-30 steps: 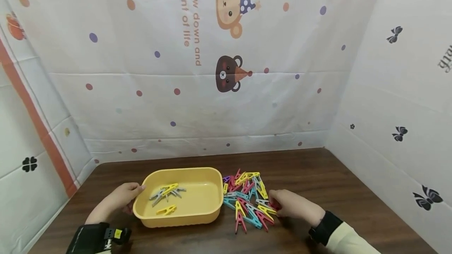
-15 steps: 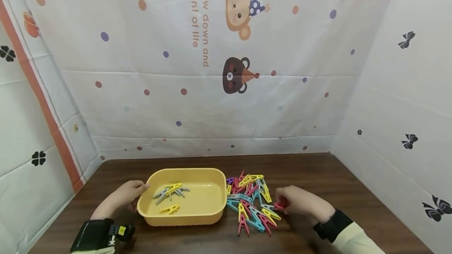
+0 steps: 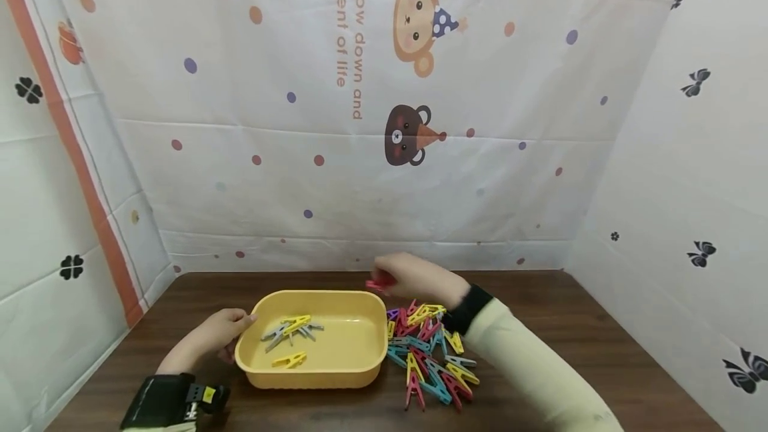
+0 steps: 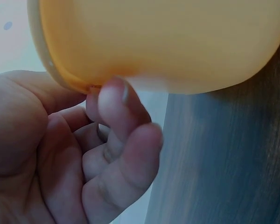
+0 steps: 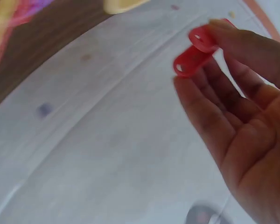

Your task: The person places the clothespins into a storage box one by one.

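Observation:
A yellow plastic basin (image 3: 312, 379) stands on the table, with a few grey and yellow clothespins (image 3: 290, 360) lying in its left part. My left hand (image 3: 219, 332) grips its left rim; in the left wrist view the thumb is on the rim and the curled fingers (image 4: 123, 107) are against the outer wall. Up by the basin's back right corner, my right hand (image 3: 414, 277) pinches a red clothespin (image 5: 193, 58) between thumb and fingertips. Right of the basin lies a loose pile of pink, blue, yellow and purple clothespins (image 3: 429, 365), partly hidden behind the right wrist.
The brown wooden table (image 3: 240, 412) is bordered by a white patterned cloth (image 3: 336, 185) at the back and on both sides. My right sleeve (image 3: 534, 365) crosses over the right side of the table.
My right hand has lifted the red clothespin from the pile's right edge and carried it up and left, toward the basin's back right corner. My left hand stays on the rim.

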`<action>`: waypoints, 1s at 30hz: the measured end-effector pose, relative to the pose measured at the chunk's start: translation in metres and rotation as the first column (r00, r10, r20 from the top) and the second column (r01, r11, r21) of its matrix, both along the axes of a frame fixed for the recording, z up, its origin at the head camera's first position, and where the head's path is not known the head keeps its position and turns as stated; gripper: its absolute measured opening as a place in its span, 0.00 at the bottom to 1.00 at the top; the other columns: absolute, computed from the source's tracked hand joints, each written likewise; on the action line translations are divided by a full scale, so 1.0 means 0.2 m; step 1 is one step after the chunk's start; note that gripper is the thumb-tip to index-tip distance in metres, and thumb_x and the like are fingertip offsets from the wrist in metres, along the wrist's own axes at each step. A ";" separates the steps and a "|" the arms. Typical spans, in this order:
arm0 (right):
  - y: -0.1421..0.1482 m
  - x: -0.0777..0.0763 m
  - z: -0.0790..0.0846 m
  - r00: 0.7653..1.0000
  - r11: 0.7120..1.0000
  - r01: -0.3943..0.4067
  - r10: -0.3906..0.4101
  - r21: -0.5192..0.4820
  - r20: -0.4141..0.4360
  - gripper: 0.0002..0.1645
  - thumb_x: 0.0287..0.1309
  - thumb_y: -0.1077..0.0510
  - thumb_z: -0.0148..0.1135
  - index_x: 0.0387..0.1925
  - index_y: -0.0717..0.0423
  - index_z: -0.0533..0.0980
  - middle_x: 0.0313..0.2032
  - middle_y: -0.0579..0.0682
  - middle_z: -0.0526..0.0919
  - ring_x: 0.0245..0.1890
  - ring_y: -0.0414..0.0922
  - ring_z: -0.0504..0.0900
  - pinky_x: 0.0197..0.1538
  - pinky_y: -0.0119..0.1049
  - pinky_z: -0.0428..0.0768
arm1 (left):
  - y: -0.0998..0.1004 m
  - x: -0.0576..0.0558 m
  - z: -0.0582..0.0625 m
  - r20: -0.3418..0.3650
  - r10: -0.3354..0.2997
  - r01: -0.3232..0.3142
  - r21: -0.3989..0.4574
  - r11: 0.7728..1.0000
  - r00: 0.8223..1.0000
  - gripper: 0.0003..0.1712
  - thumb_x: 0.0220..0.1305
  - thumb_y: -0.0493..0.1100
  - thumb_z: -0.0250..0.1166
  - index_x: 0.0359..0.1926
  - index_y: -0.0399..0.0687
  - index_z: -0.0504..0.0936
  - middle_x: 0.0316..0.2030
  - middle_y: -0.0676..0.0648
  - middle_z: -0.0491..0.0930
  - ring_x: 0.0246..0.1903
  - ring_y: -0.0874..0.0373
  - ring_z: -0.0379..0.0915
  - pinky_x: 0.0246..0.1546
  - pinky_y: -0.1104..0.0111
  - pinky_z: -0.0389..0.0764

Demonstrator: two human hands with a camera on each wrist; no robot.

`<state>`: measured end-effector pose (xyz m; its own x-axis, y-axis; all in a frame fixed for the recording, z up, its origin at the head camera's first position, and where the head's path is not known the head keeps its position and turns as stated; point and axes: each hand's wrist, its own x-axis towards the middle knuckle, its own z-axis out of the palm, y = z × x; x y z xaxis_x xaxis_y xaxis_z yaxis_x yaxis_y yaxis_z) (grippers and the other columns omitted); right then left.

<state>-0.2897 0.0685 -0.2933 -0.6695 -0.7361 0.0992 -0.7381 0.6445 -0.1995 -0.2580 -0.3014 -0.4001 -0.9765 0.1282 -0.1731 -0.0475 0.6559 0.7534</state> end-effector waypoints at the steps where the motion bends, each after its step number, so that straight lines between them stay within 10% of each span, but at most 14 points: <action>1: -0.07 -0.02 0.02 1.000 1.000 -0.020 0.020 0.001 -0.011 0.10 0.61 0.65 0.70 0.41 0.54 0.77 0.36 0.48 0.82 0.35 0.40 0.77 0.41 0.31 0.79 | 0.00 0.00 0.00 0.001 -0.001 0.001 -0.001 1.000 1.000 0.20 0.82 0.45 0.48 0.30 0.40 0.72 0.17 0.51 0.69 0.16 0.60 0.71 0.21 0.67 0.82; 11: -0.65 -0.13 0.12 0.995 0.996 -0.082 0.084 0.029 -0.060 0.13 0.65 0.61 0.68 0.51 0.52 0.81 0.43 0.48 0.85 0.40 0.41 0.78 0.47 0.26 0.79 | 0.00 0.01 0.01 -0.001 0.003 -0.003 -0.007 1.000 1.000 0.20 0.81 0.45 0.49 0.30 0.40 0.73 0.16 0.51 0.70 0.15 0.61 0.71 0.20 0.68 0.81; 30: -0.89 -0.14 -0.28 0.986 0.973 -0.128 0.104 0.194 0.128 0.10 0.62 0.64 0.70 0.44 0.50 0.82 0.33 0.42 0.80 0.32 0.34 0.74 0.35 0.21 0.72 | 0.00 -0.01 0.00 -0.017 0.004 -0.004 -0.028 1.000 1.000 0.20 0.81 0.45 0.49 0.32 0.37 0.74 0.18 0.49 0.72 0.17 0.59 0.73 0.21 0.64 0.84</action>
<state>-0.3175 -0.1085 -0.3501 -0.5763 -0.8065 -0.1316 -0.7898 0.5911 -0.1638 -0.2598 -0.3015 -0.4007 -0.9799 0.1193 -0.1598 -0.0375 0.6768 0.7352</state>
